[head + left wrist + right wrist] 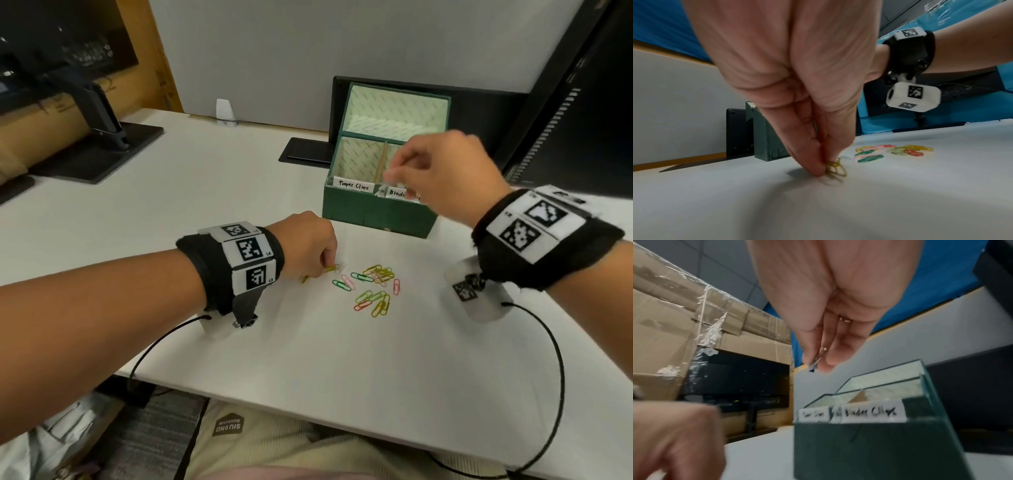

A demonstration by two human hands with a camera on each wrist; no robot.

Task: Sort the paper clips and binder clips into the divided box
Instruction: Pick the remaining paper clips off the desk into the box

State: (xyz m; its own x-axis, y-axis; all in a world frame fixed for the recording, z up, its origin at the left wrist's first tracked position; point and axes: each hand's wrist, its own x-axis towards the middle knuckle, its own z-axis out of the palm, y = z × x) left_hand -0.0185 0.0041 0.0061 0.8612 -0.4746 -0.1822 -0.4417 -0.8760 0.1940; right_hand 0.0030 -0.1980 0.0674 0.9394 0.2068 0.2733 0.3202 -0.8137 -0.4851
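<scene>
Yellow paper clips [835, 168] pinched by left hand [305, 245] on table [239, 192].

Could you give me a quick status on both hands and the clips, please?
Left hand pinching yellow paper clips on the table. Right hand holding a small clip over the green box. Nothing blocking.

A white surface [239, 178] runs back to a pale grey partition wall [274, 51], with a black monitor stand [102, 137] at the far left and taped cardboard boxes [684, 313] stacked behind it.
</scene>
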